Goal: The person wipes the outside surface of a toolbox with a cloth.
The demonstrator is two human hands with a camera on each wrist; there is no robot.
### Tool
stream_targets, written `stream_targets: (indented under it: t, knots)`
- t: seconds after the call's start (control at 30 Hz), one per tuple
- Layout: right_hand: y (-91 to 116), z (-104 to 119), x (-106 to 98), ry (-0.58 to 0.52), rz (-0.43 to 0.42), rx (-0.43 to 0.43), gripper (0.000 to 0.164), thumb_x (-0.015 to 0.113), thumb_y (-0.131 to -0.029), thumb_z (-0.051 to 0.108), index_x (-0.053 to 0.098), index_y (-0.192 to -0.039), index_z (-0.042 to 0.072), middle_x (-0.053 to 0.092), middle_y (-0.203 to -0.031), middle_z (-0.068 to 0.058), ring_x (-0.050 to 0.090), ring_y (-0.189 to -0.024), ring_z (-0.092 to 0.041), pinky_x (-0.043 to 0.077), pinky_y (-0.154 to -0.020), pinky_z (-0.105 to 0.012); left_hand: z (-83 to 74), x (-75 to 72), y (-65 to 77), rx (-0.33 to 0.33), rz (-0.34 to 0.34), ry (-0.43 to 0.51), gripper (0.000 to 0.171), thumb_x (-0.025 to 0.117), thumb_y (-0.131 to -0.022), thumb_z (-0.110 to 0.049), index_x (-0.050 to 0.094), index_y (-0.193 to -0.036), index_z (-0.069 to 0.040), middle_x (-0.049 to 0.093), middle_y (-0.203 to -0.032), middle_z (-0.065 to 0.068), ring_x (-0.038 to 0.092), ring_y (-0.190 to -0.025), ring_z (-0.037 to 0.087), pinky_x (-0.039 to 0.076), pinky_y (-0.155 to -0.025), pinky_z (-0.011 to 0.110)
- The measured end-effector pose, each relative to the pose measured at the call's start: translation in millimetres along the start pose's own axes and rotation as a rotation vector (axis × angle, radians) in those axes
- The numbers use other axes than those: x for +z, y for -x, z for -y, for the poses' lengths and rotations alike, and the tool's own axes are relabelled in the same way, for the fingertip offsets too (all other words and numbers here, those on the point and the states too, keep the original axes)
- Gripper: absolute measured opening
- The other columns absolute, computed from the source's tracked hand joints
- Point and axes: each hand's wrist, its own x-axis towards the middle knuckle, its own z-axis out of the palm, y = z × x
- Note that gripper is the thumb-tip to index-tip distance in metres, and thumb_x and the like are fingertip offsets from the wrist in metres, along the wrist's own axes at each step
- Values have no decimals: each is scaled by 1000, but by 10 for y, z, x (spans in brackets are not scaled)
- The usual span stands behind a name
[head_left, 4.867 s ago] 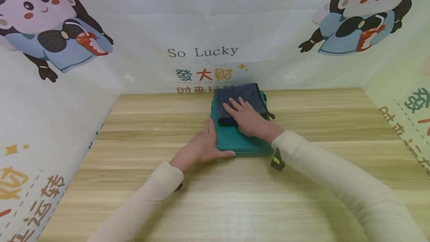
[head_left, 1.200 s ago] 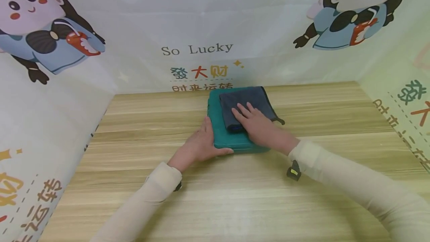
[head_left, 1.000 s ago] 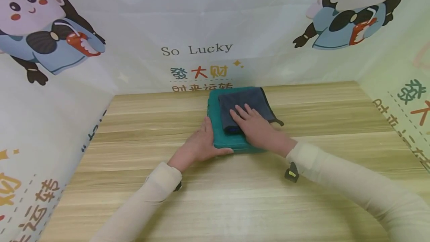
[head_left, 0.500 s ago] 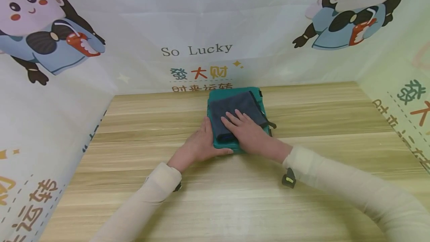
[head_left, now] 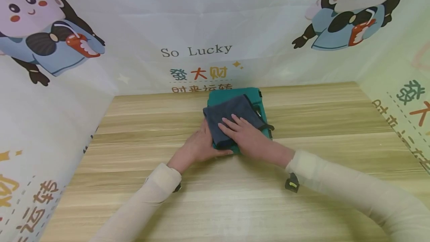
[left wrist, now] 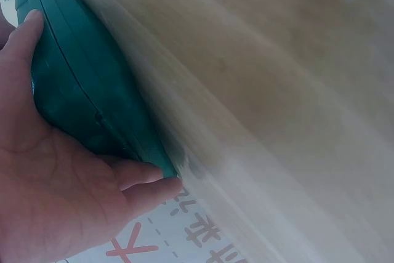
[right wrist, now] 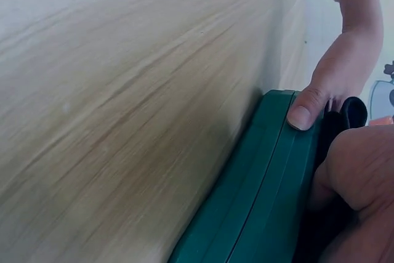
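Cream-coloured, the left sleeve [head_left: 144, 201] leads to the left hand [head_left: 197, 143], which lies unfolded against the green case [head_left: 235, 93], fingers along its left side, thumb along its near edge, gripping nothing. The case lies flat on the far part of the desk [head_left: 151, 122]. On it sits a folded blue-grey cloth [head_left: 221, 111], askew, its left corner overhanging. The right hand [head_left: 248, 135] rests on the cloth, fingers outstretched, grasping nothing; a dark loop [head_left: 271, 127] pokes out rightward.
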Motion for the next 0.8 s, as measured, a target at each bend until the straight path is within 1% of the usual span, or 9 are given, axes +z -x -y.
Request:
stream_targets:
  t: [0.07, 0.13, 0.3, 0.43, 0.53, 0.57, 0.7, 0.77, 0.8]
  knots:
    - [19, 0, -4, -6, -3, -20, 62, 57, -91, 11, 27, -145, 9, 26, -147, -16, 17, -133, -38, 19, -105, -47, 5, -1, 3, -2, 7, -8, 134, 52, -63, -83, -20, -141, -2, 0, -148, 27, 41, -119, 39, 39, -94, 39]
    - [41, -8, -8, -12, -7, -44, 61, 55, -91, 5, 27, -145, 9, 26, -147, -15, 17, -133, -38, 19, -105, -47, 9, -10, 4, 0, 22, -23, 132, 52, -64, -82, -17, -142, -1, -1, -148, 28, 39, -122, 38, 37, -95, 40]
    - [104, -55, -20, -17, -12, -125, 63, 51, -88, -7, 29, -145, 9, 25, -148, -13, 17, -133, -36, 17, -106, -46, 24, -25, 11, 17, 72, -76, 119, 54, -73, -72, -6, -144, 2, 1, -147, 30, 27, -129, 37, 32, -100, 40]
    - [141, -130, -10, -24, 5, -188, 67, 47, -86, -10, 26, -146, 11, 22, -150, -11, 14, -135, -34, 13, -107, -43, 25, -38, 7, 35, 101, -115, 109, 54, -77, -68, 5, -145, 3, 13, -145, 31, 27, -129, 38, 32, -100, 39]
    - [178, -199, -5, -67, 11, -234, 72, 45, -83, -14, 26, -146, 13, 21, -150, -9, 11, -136, -32, 11, -107, -42, 22, -36, -1, 47, 98, -122, 105, 53, -77, -69, 15, -145, 2, 25, -143, 27, 31, -128, 36, 32, -100, 37]
    - [188, -225, 1, -84, 10, -252, 74, 44, -81, -16, 26, -146, 13, 21, -150, -8, 11, -136, -31, 11, -107, -42, 22, -36, 0, 50, 93, -120, 105, 53, -77, -70, 16, -145, 1, 25, -143, 26, 30, -128, 35, 31, -100, 37]
    - [238, -318, -2, -158, 5, -314, 82, 41, -73, -19, 27, -146, 15, 23, -150, -5, 12, -136, -29, 12, -107, -42, 23, -29, 5, 55, 76, -107, 107, 54, -76, -70, 12, -146, 0, 19, -146, 24, 30, -128, 33, 32, -99, 37]
    - [266, -362, -5, -181, 3, -336, 84, 39, -70, -19, 29, -146, 16, 25, -150, -3, 12, -136, -28, 12, -107, -42, 19, -28, 11, 47, 74, -102, 111, 55, -76, -70, 5, -146, 0, 9, -148, 26, 35, -126, 34, 35, -97, 37]
    - [284, -378, -16, -191, 1, -342, 85, 39, -69, -18, 29, -146, 17, 25, -149, -3, 13, -136, -27, 12, -107, -42, 17, -27, 12, 43, 75, -99, 111, 55, -76, -69, 3, -146, 0, 6, -148, 26, 38, -123, 35, 37, -96, 37]
